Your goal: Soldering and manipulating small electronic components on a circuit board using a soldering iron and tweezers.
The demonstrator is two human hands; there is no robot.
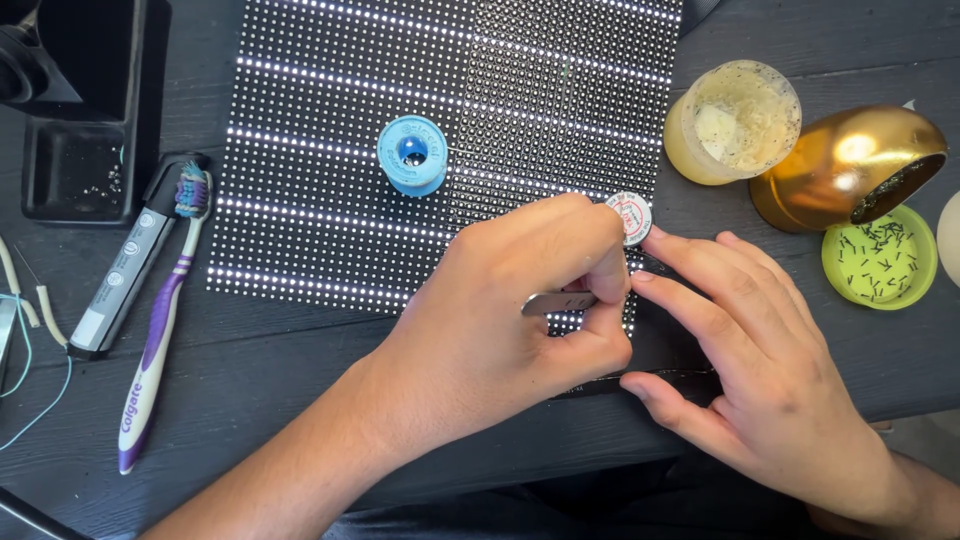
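The left hand (510, 320) is pinching metal tweezers (556, 302) in a closed grip, tips hidden, over the LED panel (400, 130) lying at twelve o'clock on the table (820, 30). The right hand (770, 370), fingers spread and holding nothing, is pressing the panel's edge, seemingly steadying it, beside a small round tin (630, 215).

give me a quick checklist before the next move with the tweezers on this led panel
1. Left hand grips tweezers: ok.
2. Right hand braces the panel edge with its fingers: ok.
3. Tweezer tip on target: cannot tell, hidden by the hands.
4. Small white spool off the panel: not ok, it sits at the edge by the fingertips.
5. Blue spool off the panel: not ok, it rests on it.
6. Green lid of small parts within reach: ok.
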